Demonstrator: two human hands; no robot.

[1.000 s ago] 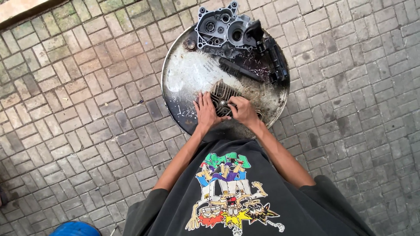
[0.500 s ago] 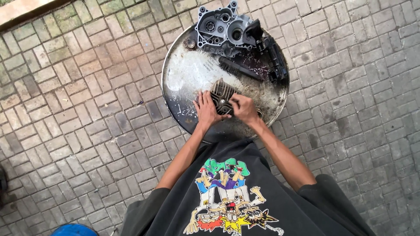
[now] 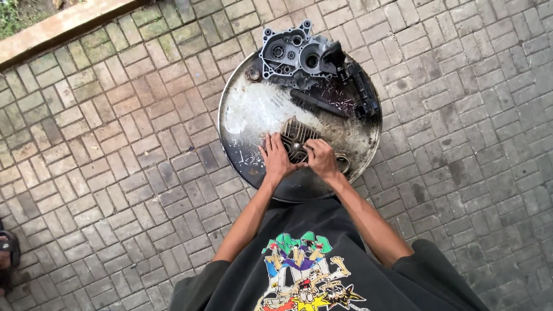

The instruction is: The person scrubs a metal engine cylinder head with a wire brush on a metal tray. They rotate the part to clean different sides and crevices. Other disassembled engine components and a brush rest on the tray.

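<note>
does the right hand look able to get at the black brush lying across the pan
Probably yes. The right hand rests on the finned engine part, and the black brush lies just beyond it on the round metal pan, with nothing lying between them.

The round, grimy metal pan sits lower in the head view than a second ago, so more brick paving shows beyond its far rim; the pale concrete kerb now runs longer across the top left corner; the blue object at the bottom edge has gone from view; a dark sandal has come in at the left edge; the left hand and right hand have shifted slightly on the small finned grey metal cylinder head.
</note>
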